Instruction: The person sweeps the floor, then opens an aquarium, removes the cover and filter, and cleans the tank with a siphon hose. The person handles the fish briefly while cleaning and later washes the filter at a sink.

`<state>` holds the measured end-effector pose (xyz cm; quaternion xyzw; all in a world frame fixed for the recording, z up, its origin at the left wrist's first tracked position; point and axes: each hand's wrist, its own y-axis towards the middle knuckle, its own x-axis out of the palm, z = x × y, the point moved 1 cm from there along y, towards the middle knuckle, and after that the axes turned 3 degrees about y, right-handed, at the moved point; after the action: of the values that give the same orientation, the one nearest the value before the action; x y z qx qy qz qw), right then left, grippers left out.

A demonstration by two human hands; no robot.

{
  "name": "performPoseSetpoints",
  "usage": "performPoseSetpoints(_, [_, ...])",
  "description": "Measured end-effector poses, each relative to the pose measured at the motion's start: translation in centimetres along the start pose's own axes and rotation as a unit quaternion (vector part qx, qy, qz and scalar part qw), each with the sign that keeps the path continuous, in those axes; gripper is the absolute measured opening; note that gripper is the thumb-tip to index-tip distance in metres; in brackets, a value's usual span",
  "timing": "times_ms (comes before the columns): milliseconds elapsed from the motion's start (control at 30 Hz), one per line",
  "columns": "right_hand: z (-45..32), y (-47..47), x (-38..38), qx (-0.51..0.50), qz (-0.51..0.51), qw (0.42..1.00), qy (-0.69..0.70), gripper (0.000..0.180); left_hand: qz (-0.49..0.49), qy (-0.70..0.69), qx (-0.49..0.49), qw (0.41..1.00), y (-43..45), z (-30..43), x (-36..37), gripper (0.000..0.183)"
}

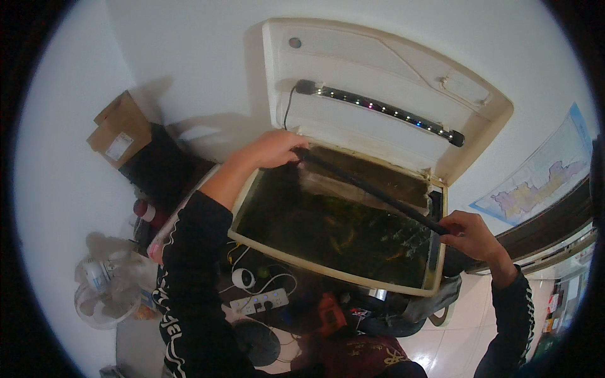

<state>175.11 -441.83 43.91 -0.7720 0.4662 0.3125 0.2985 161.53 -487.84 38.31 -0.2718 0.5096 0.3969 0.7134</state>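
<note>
A long black bar (373,190) lies slantwise over the open top of a fish tank (326,268). My left hand (280,147) grips its far left end by the tank's back rim. At the right side of the tank, my right hand (465,234) pinches the other end between thumb and fingers. Under the bar, the water is dark green, and several orange fish (347,241) show faintly in it. The raised cream lid (378,52) leans back against the wall, with a lit LED lamp tube (378,109) across its inside.
A white power strip (259,302) with plugs and a small white camera (243,279) are in front of the tank. A cardboard box (120,130) stands at left above a fan (106,293). On the right wall hangs a map (539,177).
</note>
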Motion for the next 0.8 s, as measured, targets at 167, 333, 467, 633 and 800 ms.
performPoseSetpoints(167, [-0.9,-0.2,0.3,0.011,-0.009,1.000,0.001,0.029,0.001,0.007,0.034,0.999,-0.4,-1.0,0.2,0.033])
performPoseSetpoints(333, [-1.0,-0.8,-0.1,0.024,-0.001,1.000,0.000,0.029,-0.115,-0.043,-0.057,0.991,0.7,1.4,-1.1,0.033])
performPoseSetpoints(467, [-1.2,-0.9,0.2,0.021,-0.018,0.999,0.034,0.029,-0.040,0.009,0.047,0.998,-0.4,-0.5,-0.1,0.029])
performPoseSetpoints(633, [-0.8,-1.5,0.0,0.034,-0.023,0.998,0.053,0.028,-0.082,-0.039,0.007,0.996,0.0,0.5,-0.8,0.027])
performPoseSetpoints(800, [-2.1,-1.6,0.0,-0.010,-0.064,0.995,0.080,0.033,-0.075,-0.105,-0.030,0.991,-1.1,0.7,-1.6,0.026])
